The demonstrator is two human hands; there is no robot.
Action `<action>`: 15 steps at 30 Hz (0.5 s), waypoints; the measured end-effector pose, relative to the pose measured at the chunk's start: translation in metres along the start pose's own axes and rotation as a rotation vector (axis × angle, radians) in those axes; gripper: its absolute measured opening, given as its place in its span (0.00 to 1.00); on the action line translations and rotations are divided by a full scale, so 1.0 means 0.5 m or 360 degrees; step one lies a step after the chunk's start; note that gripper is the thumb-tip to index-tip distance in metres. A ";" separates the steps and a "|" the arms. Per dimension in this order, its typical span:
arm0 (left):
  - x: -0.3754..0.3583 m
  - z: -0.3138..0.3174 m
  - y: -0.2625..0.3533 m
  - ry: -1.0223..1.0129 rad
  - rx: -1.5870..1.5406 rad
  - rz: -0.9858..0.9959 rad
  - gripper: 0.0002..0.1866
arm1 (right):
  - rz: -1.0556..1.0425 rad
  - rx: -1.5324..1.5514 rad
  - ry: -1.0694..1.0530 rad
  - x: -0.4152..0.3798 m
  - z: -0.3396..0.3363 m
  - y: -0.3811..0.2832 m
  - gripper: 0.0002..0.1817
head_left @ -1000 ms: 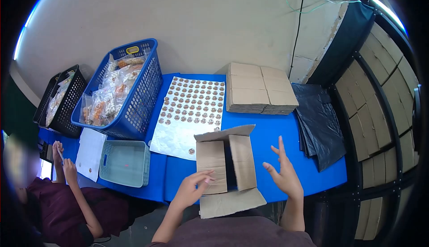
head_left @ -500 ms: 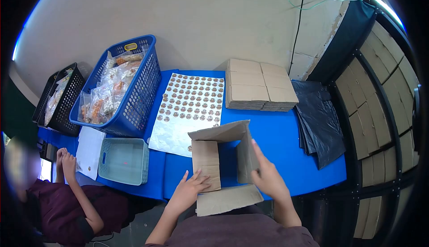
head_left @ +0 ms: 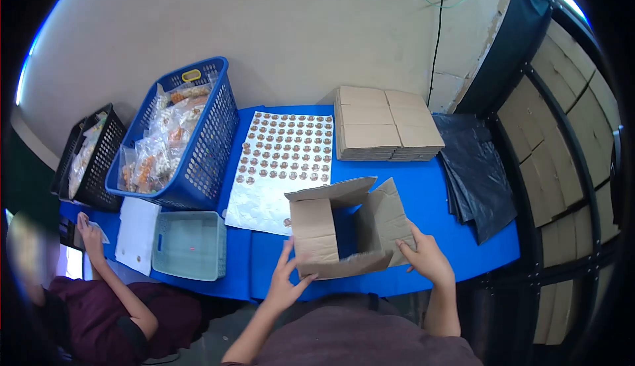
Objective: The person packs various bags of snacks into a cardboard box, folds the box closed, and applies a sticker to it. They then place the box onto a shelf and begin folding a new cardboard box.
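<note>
An open cardboard box (head_left: 316, 230) stands on the blue table (head_left: 456, 237) near its front edge, all flaps spread. My left hand (head_left: 286, 280) grips the near left corner of the box, fingers up against its left flap. My right hand (head_left: 426, 257) holds the right flap, which is folded outward. The near flap is raised along the box's front edge.
Behind the box lie a sheet of round brown stickers (head_left: 284, 157) and a stack of flat cardboard (head_left: 385, 125). Black bags (head_left: 476, 174) lie at the right. A blue basket (head_left: 177, 137) of snack packets, a teal tray (head_left: 188, 244) and a black basket (head_left: 89, 157) stand left. Another person (head_left: 99, 300) sits at the left.
The right flap has swung outward under my right hand. The near flap has come up from hanging over the table edge. My left hand slid to the box's front corner.
</note>
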State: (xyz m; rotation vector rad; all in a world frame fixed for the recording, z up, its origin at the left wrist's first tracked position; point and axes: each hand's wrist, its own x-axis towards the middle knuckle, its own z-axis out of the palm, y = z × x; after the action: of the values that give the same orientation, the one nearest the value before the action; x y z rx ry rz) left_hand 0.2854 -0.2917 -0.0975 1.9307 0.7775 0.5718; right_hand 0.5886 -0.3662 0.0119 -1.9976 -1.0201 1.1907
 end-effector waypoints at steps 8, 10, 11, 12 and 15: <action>0.004 0.102 -0.060 0.0585 -0.0687 -0.0263 0.38 | -0.0834 -0.0413 -0.0005 0.037 0.041 0.042 0.28; 0.007 0.100 -0.066 0.0509 -0.0781 -0.0340 0.38 | -0.0822 -0.0669 -0.0158 0.057 0.056 0.069 0.27; 0.004 0.100 -0.066 0.0509 -0.0781 -0.0344 0.38 | -0.0793 -0.0909 -0.0323 0.062 0.063 0.080 0.27; 0.007 0.097 -0.067 0.0494 -0.0753 -0.0342 0.37 | -0.0802 -0.0910 -0.0322 0.069 0.057 0.079 0.27; -0.001 0.096 -0.071 0.0502 -0.0727 -0.0328 0.36 | -0.0673 -0.0523 -0.0297 0.090 0.033 0.079 0.24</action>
State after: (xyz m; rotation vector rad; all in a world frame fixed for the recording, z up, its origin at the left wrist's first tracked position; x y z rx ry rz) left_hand 0.3072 -0.3080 -0.1505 1.3413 0.9369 0.8556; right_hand 0.5997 -0.3475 -0.0465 -1.7916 -1.7275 1.0363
